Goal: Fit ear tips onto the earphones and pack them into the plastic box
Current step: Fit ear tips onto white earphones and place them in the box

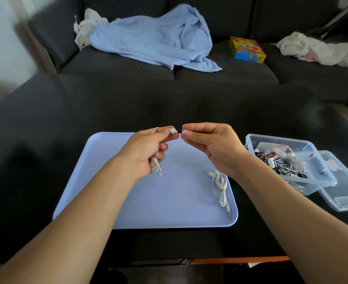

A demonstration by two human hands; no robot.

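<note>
The left hand [148, 148] pinches a white earbud [173, 131] above the tray [128, 201], its nozzle pointing right, cable bunched in the palm. The right hand [210, 146], just beside it, has thumb and forefinger pressed together, probably on an ear tip too small to see, level with that nozzle; the plastic box [312, 177] sits right

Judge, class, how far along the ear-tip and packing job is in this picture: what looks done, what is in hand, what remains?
Looks done: the plastic box already holds tangled earphones. In hand: the left hand grips a white earphone and its bundled cable, while the right hand pinches beside its tip; whether it holds an ear tip is too small to tell. Left: a tied white earphone bundle lies on the blue tray, unpacked.
</note>
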